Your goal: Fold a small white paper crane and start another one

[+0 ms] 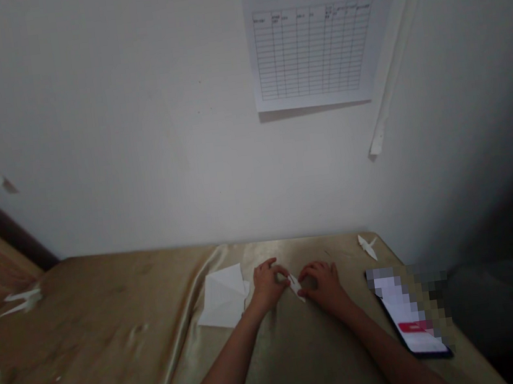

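Between my two hands is a small piece of folded white paper [296,285], narrow and pointed at its lower end. My left hand [268,284] pinches its left side with thumb and forefinger. From the right, my right hand [324,283] grips the other side, its fingers curled. Just left of my left hand lies a larger white paper sheet [223,299] with crease lines across it; its right edge is partly behind that hand. The finer folds of the small piece are too small to make out.
A folded paper bird [367,248] sits at the back right corner. A lit phone [407,317] lies along the right edge. More folded paper shapes [24,299] rest at the left on the gold cloth [101,335]. Behind stands a wall with a printed table sheet [313,48].
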`<state>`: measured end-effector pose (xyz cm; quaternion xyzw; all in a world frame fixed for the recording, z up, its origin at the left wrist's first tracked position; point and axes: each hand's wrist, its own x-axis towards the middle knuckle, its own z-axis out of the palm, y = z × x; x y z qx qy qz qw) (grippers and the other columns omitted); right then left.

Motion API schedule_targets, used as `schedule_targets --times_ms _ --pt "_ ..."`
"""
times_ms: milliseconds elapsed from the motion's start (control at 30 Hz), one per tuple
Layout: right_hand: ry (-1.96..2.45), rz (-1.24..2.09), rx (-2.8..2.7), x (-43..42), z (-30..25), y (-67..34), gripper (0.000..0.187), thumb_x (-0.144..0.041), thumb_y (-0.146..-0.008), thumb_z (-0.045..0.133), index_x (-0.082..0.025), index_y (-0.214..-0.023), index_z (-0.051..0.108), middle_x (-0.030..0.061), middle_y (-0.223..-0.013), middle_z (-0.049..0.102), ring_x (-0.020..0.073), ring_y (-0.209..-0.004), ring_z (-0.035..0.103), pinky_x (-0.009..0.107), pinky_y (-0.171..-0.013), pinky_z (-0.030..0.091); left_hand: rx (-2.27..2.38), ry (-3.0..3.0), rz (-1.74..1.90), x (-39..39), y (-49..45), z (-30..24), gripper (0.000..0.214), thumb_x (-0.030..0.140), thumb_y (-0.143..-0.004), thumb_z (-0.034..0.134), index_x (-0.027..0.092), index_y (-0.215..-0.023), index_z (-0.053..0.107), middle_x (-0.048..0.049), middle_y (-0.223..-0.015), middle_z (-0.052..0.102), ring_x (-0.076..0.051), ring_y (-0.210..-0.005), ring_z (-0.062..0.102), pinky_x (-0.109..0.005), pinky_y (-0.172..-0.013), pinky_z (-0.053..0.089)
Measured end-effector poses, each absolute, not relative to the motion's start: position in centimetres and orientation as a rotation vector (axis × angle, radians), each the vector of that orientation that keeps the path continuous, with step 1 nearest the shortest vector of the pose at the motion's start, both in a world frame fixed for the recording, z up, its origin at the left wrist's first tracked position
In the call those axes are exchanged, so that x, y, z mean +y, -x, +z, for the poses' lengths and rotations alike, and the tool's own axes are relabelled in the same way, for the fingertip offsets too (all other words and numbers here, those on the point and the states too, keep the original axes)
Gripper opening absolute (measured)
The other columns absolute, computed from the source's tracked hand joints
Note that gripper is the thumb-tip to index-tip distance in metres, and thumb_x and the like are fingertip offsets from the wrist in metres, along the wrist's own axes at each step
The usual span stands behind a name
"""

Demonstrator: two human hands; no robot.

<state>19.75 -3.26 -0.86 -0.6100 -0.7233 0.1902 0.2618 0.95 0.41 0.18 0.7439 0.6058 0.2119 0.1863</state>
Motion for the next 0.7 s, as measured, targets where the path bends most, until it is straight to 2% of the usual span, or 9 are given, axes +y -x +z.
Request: schedule_targets --times_ms 133,233,400,700 --pt "1.602 0.562 -1.922 -3.20 -1.04 -19.94 0.023 -0.030 -0.074 0.071 -0.030 -0.097 0.072 0.0044 -0.118 0.066 0.0277 -0.127 0.047 0.059 -0.113 0.007 1.648 -2.125 0.574 0.18 -1.10 0.39 0.012 0.025 -0.074 0.077 0.028 -0.086 0.079 -0.0060 -0.140 0.057 -0.028 -0.133 0.048 -0.044 -0.113 0.031" --pt "1.598 0.591 -1.892 -3.16 -1.19 -20.01 0.020 -0.030 -0.075 0.069 -0.030 -0.094 0.073 0.0059 -0.120 0.065 0.0280 -0.127 0.049 0.062 -0.113 0.003 1.654 -2.128 0.559 -0.05 -1.21 0.35 0.015 0.028 -0.073 0.078 0.029 -0.087 0.078 -0.0063 -0.143 0.054 -0.031 -0.136 0.045 -0.048 -0.114 0.028" --pt "1.593 0.632 -1.898 -3.07 -1.23 -20.03 0.018 -0.031 -0.075 0.068 -0.030 -0.093 0.074 0.0055 -0.117 0.067 0.0285 -0.126 0.049 0.063 -0.113 0.000 1.685 -2.153 0.541 -0.08 -0.84 0.10 0.038 0.028 -0.064 0.085 0.025 -0.101 0.074 -0.0106 -0.145 0.051 -0.031 -0.136 0.043 -0.044 -0.111 0.032" --pt "1.576 0.635 -1.902 -3.10 -1.24 -20.12 0.022 -0.027 -0.075 0.068 -0.032 -0.095 0.074 0.0029 -0.113 0.069 0.0275 -0.126 0.050 0.062 -0.114 -0.001 1.660 -2.156 0.476 0.26 -0.51 0.45 0.031 0.023 -0.062 0.086 0.023 -0.092 0.077 -0.0114 -0.146 0.051 -0.031 -0.136 0.045 -0.041 -0.112 0.032"
